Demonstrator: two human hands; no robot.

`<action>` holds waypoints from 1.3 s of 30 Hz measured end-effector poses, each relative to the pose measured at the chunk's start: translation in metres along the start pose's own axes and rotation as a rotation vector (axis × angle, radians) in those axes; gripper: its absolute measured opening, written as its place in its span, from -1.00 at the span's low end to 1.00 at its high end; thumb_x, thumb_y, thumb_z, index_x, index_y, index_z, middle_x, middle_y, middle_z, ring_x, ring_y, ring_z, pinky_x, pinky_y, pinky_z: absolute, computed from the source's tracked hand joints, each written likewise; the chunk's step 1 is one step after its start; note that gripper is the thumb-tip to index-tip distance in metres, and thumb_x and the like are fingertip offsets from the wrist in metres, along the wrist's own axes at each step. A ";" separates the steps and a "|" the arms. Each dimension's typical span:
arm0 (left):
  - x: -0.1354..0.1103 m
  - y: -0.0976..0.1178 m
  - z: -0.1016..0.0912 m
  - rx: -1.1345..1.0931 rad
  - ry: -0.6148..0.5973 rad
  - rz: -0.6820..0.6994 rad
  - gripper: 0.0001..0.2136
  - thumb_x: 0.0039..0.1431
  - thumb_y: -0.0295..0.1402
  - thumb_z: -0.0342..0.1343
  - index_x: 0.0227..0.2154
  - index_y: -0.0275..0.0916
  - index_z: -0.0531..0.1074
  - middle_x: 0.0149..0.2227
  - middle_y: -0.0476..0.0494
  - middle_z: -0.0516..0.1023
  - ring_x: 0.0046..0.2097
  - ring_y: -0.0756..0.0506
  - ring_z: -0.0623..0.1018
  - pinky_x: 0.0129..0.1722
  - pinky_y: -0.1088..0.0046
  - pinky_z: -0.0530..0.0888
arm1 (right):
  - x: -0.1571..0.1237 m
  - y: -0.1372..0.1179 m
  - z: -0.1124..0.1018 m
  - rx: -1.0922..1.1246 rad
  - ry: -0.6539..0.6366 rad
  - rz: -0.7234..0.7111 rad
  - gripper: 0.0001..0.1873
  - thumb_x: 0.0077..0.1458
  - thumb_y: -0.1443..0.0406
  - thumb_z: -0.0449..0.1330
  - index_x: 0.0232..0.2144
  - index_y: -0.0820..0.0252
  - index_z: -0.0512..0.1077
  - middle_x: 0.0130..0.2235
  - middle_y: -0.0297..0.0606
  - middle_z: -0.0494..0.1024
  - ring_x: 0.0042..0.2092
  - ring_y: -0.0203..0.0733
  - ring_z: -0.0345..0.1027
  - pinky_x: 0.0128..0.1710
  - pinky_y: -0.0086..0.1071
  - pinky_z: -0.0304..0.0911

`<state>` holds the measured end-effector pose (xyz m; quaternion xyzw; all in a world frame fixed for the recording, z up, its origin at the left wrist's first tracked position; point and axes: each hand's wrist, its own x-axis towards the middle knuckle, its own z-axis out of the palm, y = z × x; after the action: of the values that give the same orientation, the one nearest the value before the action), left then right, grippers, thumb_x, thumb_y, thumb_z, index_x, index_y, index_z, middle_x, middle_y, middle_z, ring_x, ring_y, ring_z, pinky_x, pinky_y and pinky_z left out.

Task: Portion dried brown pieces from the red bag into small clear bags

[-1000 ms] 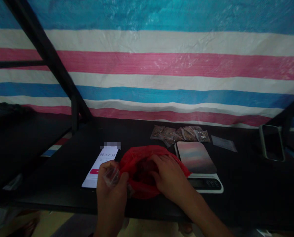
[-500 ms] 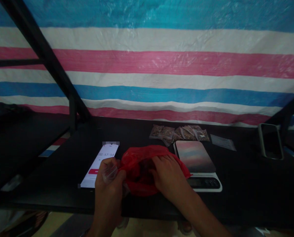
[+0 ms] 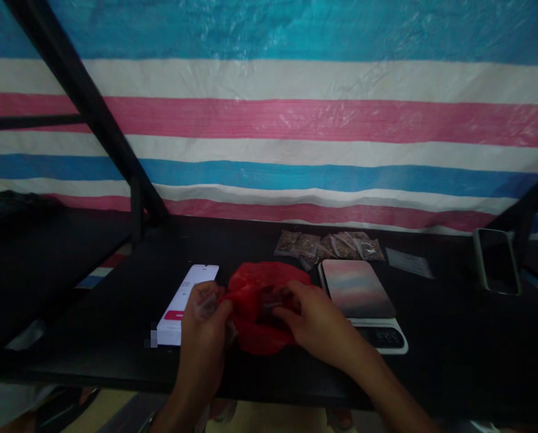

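Note:
A crumpled red plastic bag [image 3: 264, 340] lies with its mouth open on the black table in front of me. My left hand [image 3: 206, 322] is closed on the bag's left edge, and a small clear plastic bag [image 3: 207, 305] is bunched in the same fingers. At the opening on the right, my right hand [image 3: 314, 316] has its thumb and fingers curled toward each other. Something small and greyish shows by those fingertips, too dark to name. Just to the right stands a digital kitchen scale [image 3: 359, 288], its metal plate bare.
Several small bags of brown dried bits [image 3: 332, 245] lie behind the scale, beside a flat clear bag [image 3: 408, 263]. A phone with a lit timer [image 3: 174, 325] lies left; another phone [image 3: 497, 261] leans at right. Black metal posts [image 3: 83, 108] and a striped tarp [image 3: 296, 120] stand behind.
My right hand has drawn back slightly from inside the red bag toward its mouth, with the fingertips now showing. My left hand keeps its hold. The view has shifted slightly.

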<state>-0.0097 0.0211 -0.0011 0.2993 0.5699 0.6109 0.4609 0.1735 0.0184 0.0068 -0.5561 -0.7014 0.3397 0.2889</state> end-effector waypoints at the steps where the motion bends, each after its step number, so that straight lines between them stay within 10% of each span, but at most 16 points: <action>1: 0.002 -0.002 -0.001 0.078 0.002 0.091 -0.63 -0.18 -0.32 0.32 -0.29 -0.10 0.32 -0.46 0.17 0.37 -0.54 0.03 0.36 -0.63 0.55 0.31 | 0.001 0.002 -0.003 0.057 0.012 0.000 -0.77 0.22 0.41 0.28 -0.09 0.09 0.56 -0.07 -0.26 0.71 -0.01 -0.07 0.59 0.00 -0.25 0.38; 7: 0.006 -0.004 -0.001 0.348 0.096 0.668 -0.66 0.02 -0.24 0.35 -0.24 -0.13 0.32 -0.39 0.10 0.36 -0.45 -0.02 0.41 -0.48 0.44 0.41 | 0.005 0.009 -0.017 0.343 0.026 -0.002 -0.69 0.21 0.43 0.24 -0.01 0.12 0.55 0.00 -0.22 0.69 0.03 -0.11 0.58 0.08 -0.23 0.40; 21: -0.022 0.006 0.000 0.461 0.204 1.040 -0.69 0.04 -0.31 0.35 -0.36 -0.13 0.26 -0.44 0.13 0.27 -0.56 0.04 0.29 -0.61 0.45 0.21 | 0.007 0.012 -0.021 0.526 -0.033 0.032 -0.64 0.21 0.35 0.21 0.05 0.16 0.56 0.09 -0.11 0.68 0.14 -0.01 0.55 0.25 -0.06 0.35; 27: -0.055 -0.008 0.008 0.423 -0.041 0.936 -0.59 0.07 -0.42 0.21 -0.04 -0.12 0.23 -0.18 -0.03 0.35 -0.40 -0.01 0.42 -0.50 0.44 0.36 | 0.008 0.010 -0.024 0.537 -0.058 -0.036 -0.73 0.25 0.27 0.23 -0.02 0.11 0.59 0.03 -0.17 0.70 0.10 -0.02 0.57 0.22 -0.07 0.37; 39: -0.009 -0.029 0.021 0.525 -0.356 0.577 -0.66 0.28 -0.42 0.07 0.10 -0.12 0.45 0.05 -0.22 0.56 0.08 -0.23 0.59 0.09 0.07 0.55 | -0.008 -0.015 -0.048 0.287 0.040 -0.122 -0.63 0.27 0.37 0.24 0.08 -0.05 0.59 -0.05 -0.32 0.68 -0.03 -0.14 0.56 0.10 -0.23 0.43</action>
<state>0.0192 0.0201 -0.0247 0.6545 0.5107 0.4877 0.2702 0.2038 0.0157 0.0479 -0.4722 -0.6722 0.4069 0.3995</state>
